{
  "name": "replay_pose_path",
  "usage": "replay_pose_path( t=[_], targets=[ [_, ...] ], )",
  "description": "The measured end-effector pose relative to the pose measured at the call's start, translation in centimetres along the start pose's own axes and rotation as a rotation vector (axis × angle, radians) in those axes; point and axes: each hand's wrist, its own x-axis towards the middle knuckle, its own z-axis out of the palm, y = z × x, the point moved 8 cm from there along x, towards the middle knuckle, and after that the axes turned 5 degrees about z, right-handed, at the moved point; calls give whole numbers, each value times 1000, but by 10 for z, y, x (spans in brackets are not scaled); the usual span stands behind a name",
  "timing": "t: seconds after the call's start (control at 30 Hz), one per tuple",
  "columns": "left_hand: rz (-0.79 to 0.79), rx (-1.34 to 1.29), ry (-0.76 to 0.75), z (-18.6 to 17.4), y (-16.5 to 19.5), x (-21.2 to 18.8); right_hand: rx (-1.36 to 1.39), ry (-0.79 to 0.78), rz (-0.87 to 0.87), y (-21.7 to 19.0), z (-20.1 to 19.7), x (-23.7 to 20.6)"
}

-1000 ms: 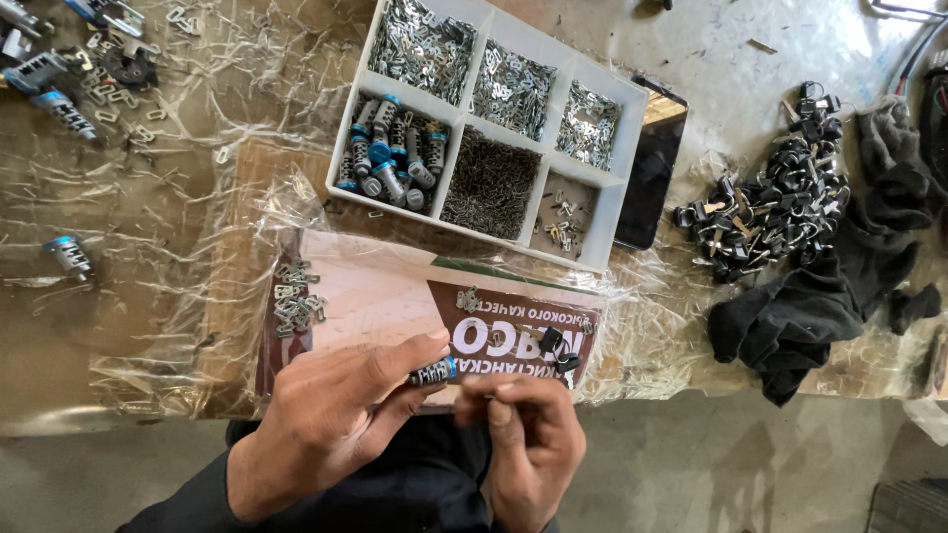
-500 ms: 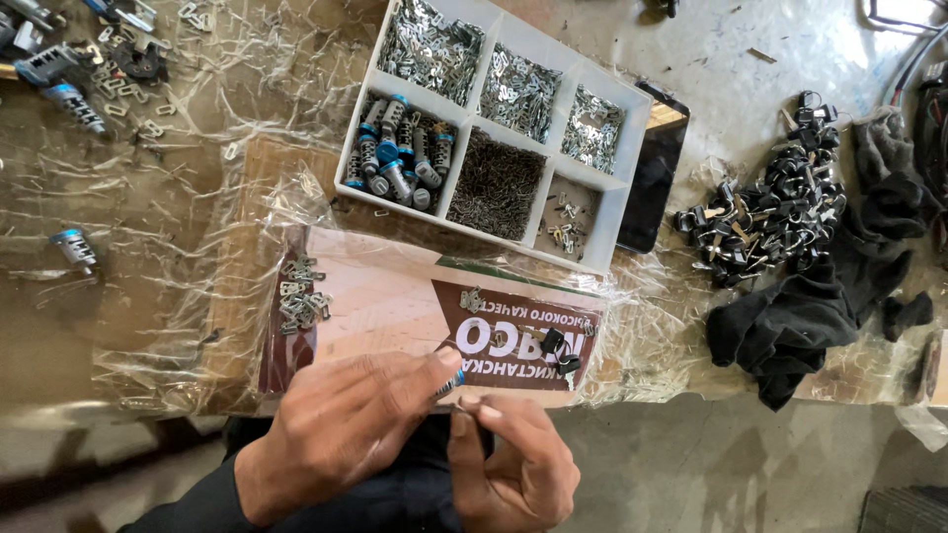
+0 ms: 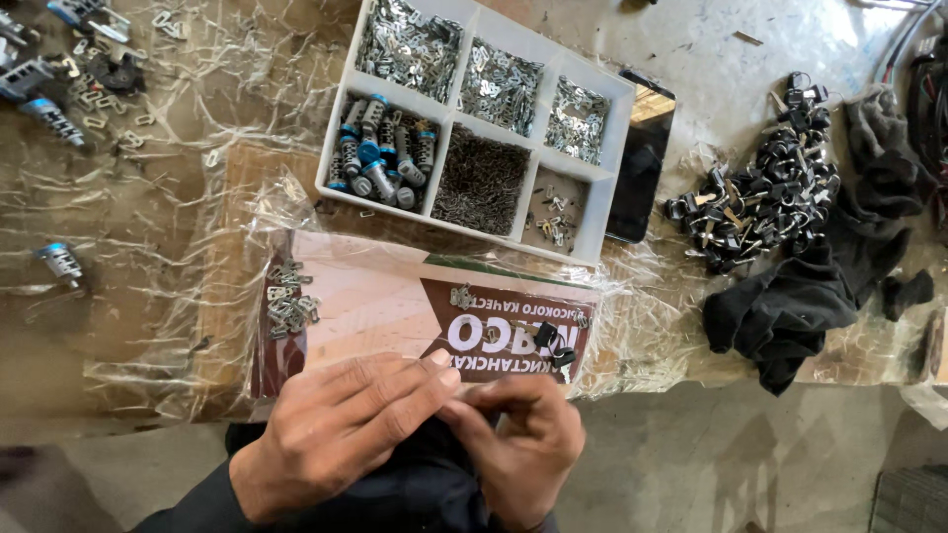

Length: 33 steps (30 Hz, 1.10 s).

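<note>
My left hand (image 3: 336, 434) and my right hand (image 3: 528, 444) meet fingertip to fingertip at the near edge of the bench. The left fingers lie over the right fingertips, pinched tight. Whatever sits between them is hidden in this view; earlier it was a small metal cylinder with a blue tip in the left fingers. Just beyond the hands lies a printed cardboard sheet (image 3: 395, 306) under clear plastic film. A small heap of metal plates (image 3: 286, 301) rests on its left part and a black piece (image 3: 553, 341) on its right.
A white compartment tray (image 3: 449, 114) holds blue-capped cylinders (image 3: 380, 153), metal clips (image 3: 410, 39) and dark pins (image 3: 481, 183). Right of it are a black phone (image 3: 642, 158), a pile of black-headed keys (image 3: 760, 197) and a black cloth (image 3: 790, 306). A loose cylinder (image 3: 61, 262) lies far left.
The blue-tipped cylinder seen between the fingers before is now covered by them. Both hands have shifted slightly right and closed tighter together.
</note>
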Motion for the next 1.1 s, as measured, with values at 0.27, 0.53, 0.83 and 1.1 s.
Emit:
replay_pose_path(
  t=[0.27,0.53,0.83,1.1],
  targets=[
    [-352,-229,69,10,-22,-6,-1045,457,-422,-57,-29,20],
    [-528,-473,105,29,-26,-6,-785,278,-372,-38,-43,29],
    [-723,-689,85,51,-23,-12,244,-81,-72,4,-61,6],
    [-952,-931,115,62,-32,-39,12,-191,-123,-13,-42,10]
  ],
)
